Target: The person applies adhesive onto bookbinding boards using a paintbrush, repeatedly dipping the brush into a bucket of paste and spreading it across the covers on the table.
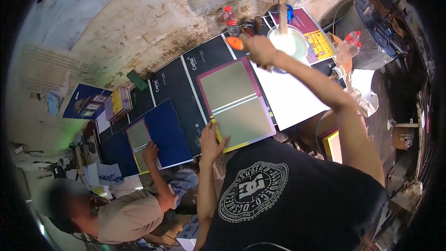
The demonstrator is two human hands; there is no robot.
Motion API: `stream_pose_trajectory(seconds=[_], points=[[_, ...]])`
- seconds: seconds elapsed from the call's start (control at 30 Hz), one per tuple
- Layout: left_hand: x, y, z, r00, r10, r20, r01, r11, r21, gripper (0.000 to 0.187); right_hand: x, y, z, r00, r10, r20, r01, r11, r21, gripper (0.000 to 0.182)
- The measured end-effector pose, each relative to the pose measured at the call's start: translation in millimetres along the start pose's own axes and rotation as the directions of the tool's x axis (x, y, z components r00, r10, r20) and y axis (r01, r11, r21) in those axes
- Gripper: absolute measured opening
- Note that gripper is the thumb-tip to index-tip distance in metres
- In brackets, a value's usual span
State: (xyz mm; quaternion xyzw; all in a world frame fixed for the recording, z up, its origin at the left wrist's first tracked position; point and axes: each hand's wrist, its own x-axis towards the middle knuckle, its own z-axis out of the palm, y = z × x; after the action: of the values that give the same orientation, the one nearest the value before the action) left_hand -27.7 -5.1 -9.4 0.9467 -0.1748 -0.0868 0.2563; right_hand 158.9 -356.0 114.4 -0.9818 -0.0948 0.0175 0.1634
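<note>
My right hand is closed around an orange-handled tool, beside the white bucket; the tool's working end is hidden. Pale liquid fills the bucket, and a wooden stick stands up out of it. In front of me lies an open book cover, grey boards inside with maroon, lilac and yellow turned edges and white strips across the middle. My left hand rests at its yellow left edge, thumb and fingers apart. Right of the cover is a white sheet.
At left, a co-worker has a hand on a smaller cover over a dark blue board. A plastic bottle stands by the wall. Stacked booklets and a green block sit at the back left; a drum stands right.
</note>
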Motion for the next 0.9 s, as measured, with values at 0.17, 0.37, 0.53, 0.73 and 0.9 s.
stream_pose_trajectory(seconds=[0.17, 0.37, 0.53, 0.73, 0.9], points=[[5, 7, -9, 0.962, -0.065, 0.264, 0.023, 0.987, 0.161, 0.112, 3, -67, 83, 0.911, -0.060, -0.409, 0.171, 0.955, 0.241, 0.050], [0, 5, -19, 0.950, -0.053, 0.308, 0.002, 0.987, 0.162, 0.112, -29, -25, 135, 0.860, 0.484, -0.159, -0.318, 0.754, 0.575, 0.030], [50, -65, 30, 0.971, -0.232, 0.055, 0.209, 0.714, -0.668, 0.086, -152, 15, 123, 0.706, 0.701, -0.094, -0.069, 0.201, 0.977, 0.025], [139, -62, -6, 0.870, -0.242, 0.429, 0.476, 0.188, -0.859, 0.089, -259, -25, 87, 0.613, 0.790, 0.029, 0.434, -0.367, 0.823, 0.042], [158, -51, -11, 0.834, -0.371, 0.407, 0.516, 0.268, -0.813, 0.075, -313, -55, 75, 0.516, 0.840, -0.165, 0.619, -0.233, 0.750, 0.043]])
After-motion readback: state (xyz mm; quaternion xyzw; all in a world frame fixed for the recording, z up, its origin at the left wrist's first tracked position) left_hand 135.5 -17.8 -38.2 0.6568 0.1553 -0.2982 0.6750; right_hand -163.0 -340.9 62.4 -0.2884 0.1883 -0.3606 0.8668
